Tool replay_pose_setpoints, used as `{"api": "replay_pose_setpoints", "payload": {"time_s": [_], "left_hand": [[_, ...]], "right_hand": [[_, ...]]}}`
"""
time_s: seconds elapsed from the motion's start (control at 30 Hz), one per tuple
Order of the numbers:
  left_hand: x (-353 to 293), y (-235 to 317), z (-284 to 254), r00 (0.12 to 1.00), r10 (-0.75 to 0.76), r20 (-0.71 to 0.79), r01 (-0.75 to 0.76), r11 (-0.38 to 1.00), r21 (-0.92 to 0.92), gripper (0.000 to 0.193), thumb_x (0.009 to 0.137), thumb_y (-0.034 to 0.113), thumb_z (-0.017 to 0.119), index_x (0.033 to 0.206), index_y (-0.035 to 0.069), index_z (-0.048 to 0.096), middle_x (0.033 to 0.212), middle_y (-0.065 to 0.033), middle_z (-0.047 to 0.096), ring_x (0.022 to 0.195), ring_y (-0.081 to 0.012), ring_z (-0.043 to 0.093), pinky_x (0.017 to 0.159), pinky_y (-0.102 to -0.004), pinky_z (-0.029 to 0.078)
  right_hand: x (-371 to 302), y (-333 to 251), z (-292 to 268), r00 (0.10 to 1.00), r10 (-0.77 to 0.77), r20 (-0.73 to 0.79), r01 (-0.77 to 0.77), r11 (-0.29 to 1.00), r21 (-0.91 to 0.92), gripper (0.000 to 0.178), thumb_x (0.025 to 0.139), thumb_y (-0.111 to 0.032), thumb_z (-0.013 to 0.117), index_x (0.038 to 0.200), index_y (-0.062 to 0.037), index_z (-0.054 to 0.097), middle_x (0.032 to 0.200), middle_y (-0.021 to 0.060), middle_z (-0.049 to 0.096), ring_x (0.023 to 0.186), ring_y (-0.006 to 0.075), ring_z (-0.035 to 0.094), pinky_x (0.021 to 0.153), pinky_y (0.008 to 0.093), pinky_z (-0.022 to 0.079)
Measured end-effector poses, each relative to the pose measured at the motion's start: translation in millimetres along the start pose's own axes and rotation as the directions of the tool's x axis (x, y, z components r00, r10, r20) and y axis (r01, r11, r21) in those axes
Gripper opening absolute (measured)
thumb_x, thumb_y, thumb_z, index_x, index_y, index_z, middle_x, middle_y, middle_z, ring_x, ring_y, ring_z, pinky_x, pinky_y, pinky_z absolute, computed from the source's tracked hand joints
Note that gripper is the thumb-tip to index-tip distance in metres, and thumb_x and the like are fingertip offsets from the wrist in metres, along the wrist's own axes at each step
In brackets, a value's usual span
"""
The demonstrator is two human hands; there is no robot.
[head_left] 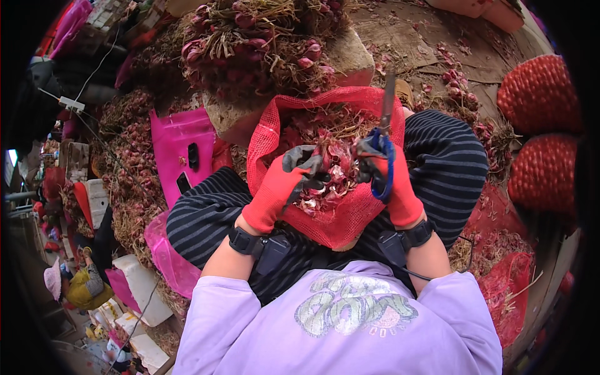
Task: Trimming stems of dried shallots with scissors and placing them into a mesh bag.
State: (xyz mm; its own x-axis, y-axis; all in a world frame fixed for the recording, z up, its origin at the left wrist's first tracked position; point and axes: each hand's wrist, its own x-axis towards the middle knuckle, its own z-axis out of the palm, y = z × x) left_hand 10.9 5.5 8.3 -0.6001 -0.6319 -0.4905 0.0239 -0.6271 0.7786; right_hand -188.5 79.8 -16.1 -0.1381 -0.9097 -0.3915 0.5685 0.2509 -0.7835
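Note:
My left hand (289,179), in a red glove with grey fingers, is curled against the left side of a clump of red shallots (337,164) with papery skins. My right hand (390,178), gloved alike, is closed on blue-handled scissors (382,150). The scissors' blades point up and away from me, and the fingertips reach the clump's right side. Both hands work over a red mesh bag (267,140) spread wide in my lap. Dry stems and more shallots lie inside it. Part of what my left fingers grip is hidden.
Bundled shallots (256,44) with dry stalks sit on a pale block (353,59) ahead. Two full red mesh sacks (540,94) stand at the right. A pink plastic sheet (175,140) and a long shallot heap (128,156) lie left. Another person (87,287) sits far left.

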Motion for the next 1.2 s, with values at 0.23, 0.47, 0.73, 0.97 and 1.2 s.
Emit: {"api": "replay_pose_setpoints", "payload": {"time_s": [0.23, 0.47, 0.73, 0.97, 1.2], "left_hand": [[6.2, -14.7, 4.8, 0.928, 0.354, 0.112, -0.361, 0.788, 0.498, 0.041, 0.073, -0.002, 0.067, 0.112, 0.002, 0.054, 0.1, -0.0032, 0.058, 0.095, -0.0105, 0.053, 0.085, -0.0255, 0.043], [-0.1, -12.2, 10.4, 0.968, 0.181, 0.175, -0.237, 0.889, 0.392, 0.036, 0.076, -0.003, 0.06, 0.112, -0.002, 0.053, 0.102, -0.0044, 0.059, 0.097, -0.0115, 0.053, 0.086, -0.0251, 0.042], [4.2, -8.2, 6.9, 0.945, 0.292, 0.146, -0.322, 0.749, 0.579, 0.021, 0.074, 0.001, 0.058, 0.095, -0.002, 0.055, 0.088, -0.0029, 0.057, 0.081, -0.0083, 0.051, 0.073, -0.0242, 0.043], [4.7, -9.0, 4.0, 0.974, 0.203, 0.098, -0.226, 0.868, 0.442, 0.016, 0.08, 0.011, 0.048, 0.09, 0.0, 0.055, 0.08, -0.0003, 0.051, 0.074, -0.0081, 0.045, 0.067, -0.0229, 0.039], [15.2, -32.0, 0.3, 0.726, 0.683, -0.077, -0.35, 0.464, 0.814, 0.005, 0.077, 0.005, 0.053, 0.081, 0.003, 0.051, 0.076, -0.014, 0.055, 0.068, -0.0318, 0.054, 0.064, -0.0342, 0.044]], "right_hand": [[-1.5, 5.8, 25.2, 0.941, -0.32, 0.111, 0.339, 0.892, -0.299, 0.027, 0.077, -0.006, 0.068, 0.1, -0.0007, 0.056, 0.084, 0.0025, 0.059, 0.064, 0.0074, 0.055, 0.056, 0.0219, 0.045], [-3.9, 3.8, 9.2, 0.964, -0.147, 0.223, 0.228, 0.887, -0.402, 0.02, 0.078, -0.014, 0.069, 0.09, -0.0007, 0.06, 0.071, -0.0011, 0.059, 0.067, 0.0047, 0.052, 0.057, 0.021, 0.044], [-7.2, 8.7, 13.6, 0.974, -0.101, 0.202, 0.164, 0.93, -0.328, 0.019, 0.08, -0.017, 0.067, 0.085, -0.0014, 0.058, 0.067, 0.0008, 0.056, 0.057, 0.0056, 0.05, 0.051, 0.0228, 0.041], [-7.8, 7.8, 14.3, 0.97, -0.049, 0.239, 0.116, 0.955, -0.274, 0.019, 0.081, -0.016, 0.065, 0.089, -0.0012, 0.056, 0.071, 0.002, 0.058, 0.061, 0.0067, 0.052, 0.053, 0.0226, 0.042], [-3.5, 28.1, 16.0, 0.997, 0.035, 0.073, -0.046, 0.987, 0.152, 0.021, 0.082, -0.013, 0.064, 0.097, -0.0014, 0.054, 0.08, 0.0023, 0.057, 0.064, 0.0076, 0.052, 0.056, 0.0226, 0.043]]}}
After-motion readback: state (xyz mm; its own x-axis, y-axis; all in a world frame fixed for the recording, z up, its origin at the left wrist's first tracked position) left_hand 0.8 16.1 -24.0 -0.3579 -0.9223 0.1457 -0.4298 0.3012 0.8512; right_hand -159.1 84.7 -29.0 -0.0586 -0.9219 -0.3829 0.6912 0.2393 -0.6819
